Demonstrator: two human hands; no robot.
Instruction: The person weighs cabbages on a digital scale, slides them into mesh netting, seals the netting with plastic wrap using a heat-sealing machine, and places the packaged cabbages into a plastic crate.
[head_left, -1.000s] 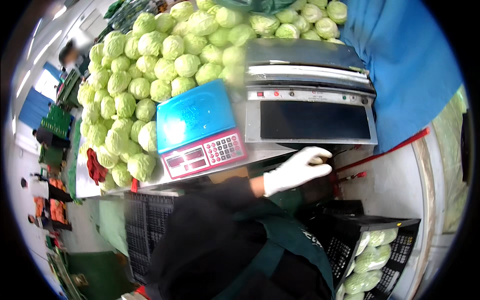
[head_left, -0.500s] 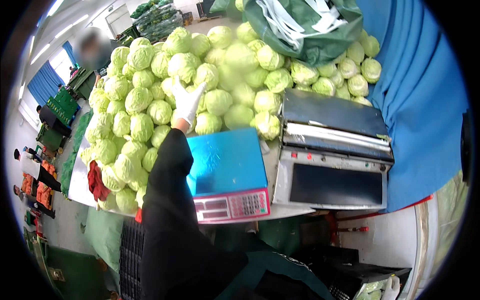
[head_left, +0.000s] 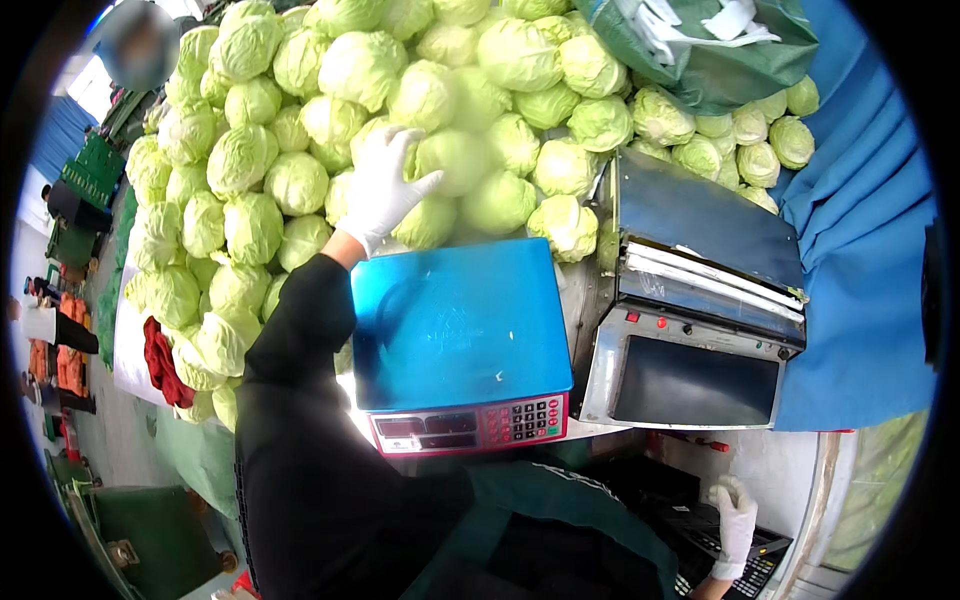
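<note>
My left hand, in a white glove, reaches over the cabbage pile just past the scale. Its thumb and fingers are spread in a curve beside a pale green cabbage; I cannot tell whether they touch it. The blue-topped scale with a red-edged keypad panel has no cabbage on its plate. At the lower right, my right hand, also gloved in white, hangs over a black plastic crate. Its fingers are loosely bent and apart, with nothing seen in them.
A wrapping machine stands right of the scale, beside a blue curtain. A green bag with white strips rests on the far cabbages. Dark red cloth lies at the pile's left edge. A blurred person stands far left.
The view has shifted and come nearer the table. My left hand has turned, its fingers now curving to the right. My right hand has come into view above the crate.
</note>
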